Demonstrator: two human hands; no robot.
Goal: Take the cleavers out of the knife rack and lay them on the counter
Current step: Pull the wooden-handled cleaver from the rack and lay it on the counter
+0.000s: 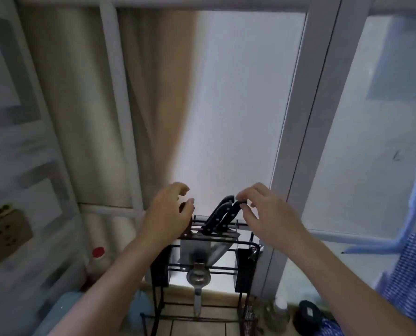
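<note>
A black wire knife rack (247,243) stands on the counter against the frosted window. Black riveted cleaver handles (218,215) slant up out of its top, and steel blades (202,249) show below them. My left hand (167,217) curls over the rack's left end, where a brown handle (183,207) peeks out under the fingers; whether it grips that handle I cannot tell. My right hand (268,214) hovers at the right, its fingertips touching the end of the rightmost black handle, fingers spread.
A metal strainer (198,275) hangs on the rack's front. A red-capped bottle (98,258) and a wall socket (7,235) are at the left. Small jars (281,311) and a dark pot (309,314) sit at the right, beside blue checked cloth (410,275).
</note>
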